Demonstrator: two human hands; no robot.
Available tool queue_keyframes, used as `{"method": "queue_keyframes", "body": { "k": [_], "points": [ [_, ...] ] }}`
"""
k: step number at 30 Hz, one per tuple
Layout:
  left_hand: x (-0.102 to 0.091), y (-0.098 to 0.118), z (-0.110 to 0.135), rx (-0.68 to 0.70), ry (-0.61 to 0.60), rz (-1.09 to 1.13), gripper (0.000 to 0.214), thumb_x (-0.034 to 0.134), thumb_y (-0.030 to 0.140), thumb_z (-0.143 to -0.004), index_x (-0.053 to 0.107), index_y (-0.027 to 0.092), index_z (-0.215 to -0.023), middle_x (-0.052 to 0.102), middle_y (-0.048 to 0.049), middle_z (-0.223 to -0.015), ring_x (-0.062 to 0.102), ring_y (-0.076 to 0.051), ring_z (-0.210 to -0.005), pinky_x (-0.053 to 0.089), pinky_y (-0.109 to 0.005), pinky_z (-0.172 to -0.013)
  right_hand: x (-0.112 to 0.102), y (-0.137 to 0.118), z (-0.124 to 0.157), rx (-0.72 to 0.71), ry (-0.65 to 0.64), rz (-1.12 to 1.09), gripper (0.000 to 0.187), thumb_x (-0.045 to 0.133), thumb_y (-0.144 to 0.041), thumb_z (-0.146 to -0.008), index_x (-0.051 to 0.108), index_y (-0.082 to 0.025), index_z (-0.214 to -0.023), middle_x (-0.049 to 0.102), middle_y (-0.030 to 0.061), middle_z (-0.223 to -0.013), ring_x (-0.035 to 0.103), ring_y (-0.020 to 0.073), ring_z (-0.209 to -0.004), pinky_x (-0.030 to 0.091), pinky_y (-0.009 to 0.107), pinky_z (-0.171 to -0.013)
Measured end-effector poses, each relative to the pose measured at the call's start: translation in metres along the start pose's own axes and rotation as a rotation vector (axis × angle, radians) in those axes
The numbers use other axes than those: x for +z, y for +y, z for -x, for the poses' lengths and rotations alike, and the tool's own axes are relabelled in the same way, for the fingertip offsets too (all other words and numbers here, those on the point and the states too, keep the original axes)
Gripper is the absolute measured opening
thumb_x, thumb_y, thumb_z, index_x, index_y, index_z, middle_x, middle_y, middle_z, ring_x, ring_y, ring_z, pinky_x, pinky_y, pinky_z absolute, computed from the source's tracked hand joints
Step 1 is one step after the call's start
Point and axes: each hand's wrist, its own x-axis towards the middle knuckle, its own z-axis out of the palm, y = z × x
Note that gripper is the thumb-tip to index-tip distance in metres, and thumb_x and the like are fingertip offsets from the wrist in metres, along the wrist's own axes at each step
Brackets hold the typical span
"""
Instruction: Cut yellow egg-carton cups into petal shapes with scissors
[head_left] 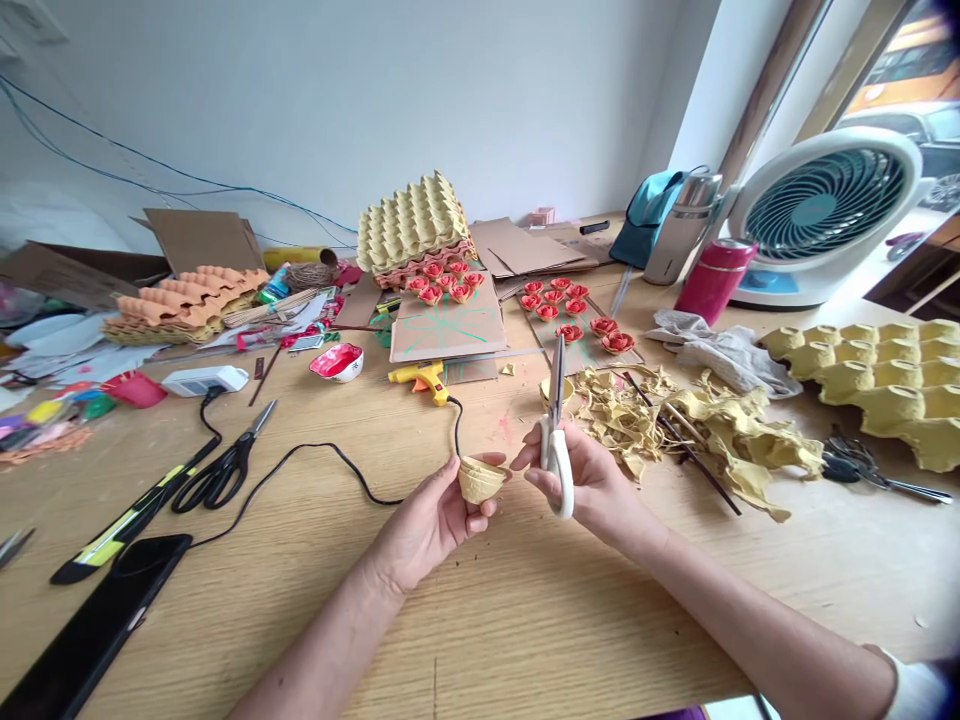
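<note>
My left hand (431, 520) is closed around a small yellow egg-carton cup (481, 478), held just above the wooden table (480, 600). My right hand (589, 480) grips white-handled scissors (556, 440); their blades point up and away, close together. The two hands almost touch near the cup. Just beyond the scissors lies a heap of yellow carton scraps (675, 420). Red paper roses (570, 310) sit on cardboard farther back.
A yellow glue gun (424, 378) with a black cord, black scissors (225, 470), a phone (97, 620), a utility knife (124, 525) and a power strip (204, 380) lie left. Stacked egg trays (412, 225), a yellow tray (877, 375), a fan (825, 210), a red bottle (714, 280) and pliers (862, 468) stand behind and right.
</note>
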Motion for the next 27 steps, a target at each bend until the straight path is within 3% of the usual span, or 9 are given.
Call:
{"method": "queue_keyframes", "body": {
  "k": [5,14,18,23,27],
  "points": [
    [0.000,0.002,0.001,0.022,-0.031,0.013,0.043,0.068,0.045,-0.085,0.068,0.015,-0.117,0.066,-0.0108,-0.098,0.050,-0.009,-0.064,0.039,-0.020,-0.052,0.000,-0.002,0.000,-0.003,0.036,0.008,0.030,0.075,-0.040,-0.082,0.059,-0.022,-0.100,0.068,0.0026,-0.087,0.060,0.0165,-0.074,0.044,0.028,-0.065],
    [-0.001,-0.001,0.001,0.001,-0.083,0.030,0.044,0.072,0.043,-0.083,0.070,0.011,-0.113,0.066,-0.0102,-0.097,0.052,-0.008,-0.064,0.040,-0.018,-0.051,0.003,0.001,0.005,-0.016,-0.044,0.040,0.024,0.072,-0.037,-0.085,0.057,-0.024,-0.099,0.067,0.0028,-0.090,0.062,0.0184,-0.080,0.046,0.030,-0.070],
    [-0.003,0.000,0.000,-0.018,-0.067,0.079,0.042,0.069,0.044,-0.086,0.068,0.015,-0.117,0.069,-0.0116,-0.099,0.054,-0.008,-0.063,0.041,-0.017,-0.051,-0.002,-0.004,0.006,-0.060,-0.039,0.292,0.021,0.069,-0.040,-0.087,0.060,-0.022,-0.091,0.061,0.0010,-0.082,0.054,0.0164,-0.072,0.043,0.030,-0.069],
    [-0.004,0.002,0.000,0.036,-0.068,0.108,0.036,0.074,0.038,-0.082,0.071,0.013,-0.108,0.070,-0.0097,-0.097,0.060,-0.009,-0.067,0.048,-0.016,-0.053,-0.009,-0.007,0.005,-0.097,-0.190,0.632,0.022,0.067,-0.039,-0.086,0.057,-0.020,-0.087,0.056,-0.0009,-0.075,0.049,0.0150,-0.067,0.039,0.027,-0.064],
    [-0.005,0.004,0.001,0.090,-0.085,0.089,0.030,0.078,0.028,-0.080,0.072,0.011,-0.105,0.070,-0.0074,-0.091,0.064,-0.011,-0.072,0.053,-0.016,-0.060,-0.016,-0.005,0.002,-0.147,-0.263,0.836,0.021,0.065,-0.036,-0.088,0.052,-0.019,-0.088,0.059,0.0018,-0.083,0.052,0.0169,-0.073,0.041,0.030,-0.071]
  ]
}}
